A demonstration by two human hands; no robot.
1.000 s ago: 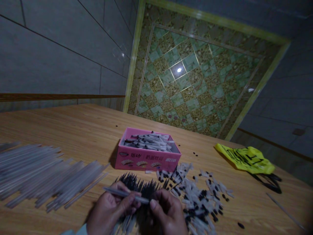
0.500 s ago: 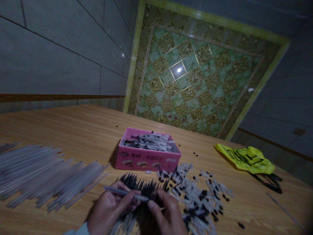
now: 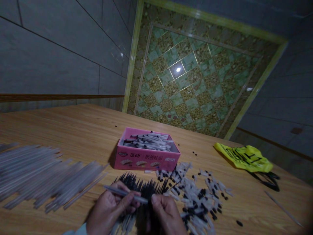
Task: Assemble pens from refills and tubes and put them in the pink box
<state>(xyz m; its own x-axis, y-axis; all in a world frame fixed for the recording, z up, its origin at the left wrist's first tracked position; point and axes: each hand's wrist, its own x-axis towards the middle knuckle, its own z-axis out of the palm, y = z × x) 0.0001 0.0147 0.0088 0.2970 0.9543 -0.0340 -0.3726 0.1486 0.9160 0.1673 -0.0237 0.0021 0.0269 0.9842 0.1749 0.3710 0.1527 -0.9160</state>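
Left hand [image 3: 110, 207] is gripping a slim pen tube [image 3: 126, 194] between thumb and fingers, tube lying slantwise, its right end pointing at the other hand; pale sleeve [image 3: 79, 230] is showing at the left wrist. Right hand [image 3: 168, 212] is holding its thumb and fingers bunched just beside that end; can't tell if they're touching it or pinching a small part. Hands are working close together but apart, above a bunch of dark-tipped refills [image 3: 129, 181] that is lying partly under them on the wood surface [image 3: 80, 130]. Right of the hands, a loose heap of small clear and black pieces [image 3: 198, 197] is spreading out, with one black piece [image 3: 239, 223] sitting on its own. Further right, a thin rod [image 3: 283, 209] is lying alone. Left side: a wide row of clear tubes [image 3: 49, 178] is lying flat, roughly parallel. Behind the refills, a pink open box [image 3: 146, 161] is standing upright, holding a pile of clear pens with black ends [image 3: 149, 142]. Far right, a yellow bag [image 3: 244, 158] with black lettering is lying crumpled, black strap [image 3: 267, 181] trailing on its near side. Beyond the surface edge, green and brown patterned tiles [image 3: 190, 88] are reflecting a bright light spot.
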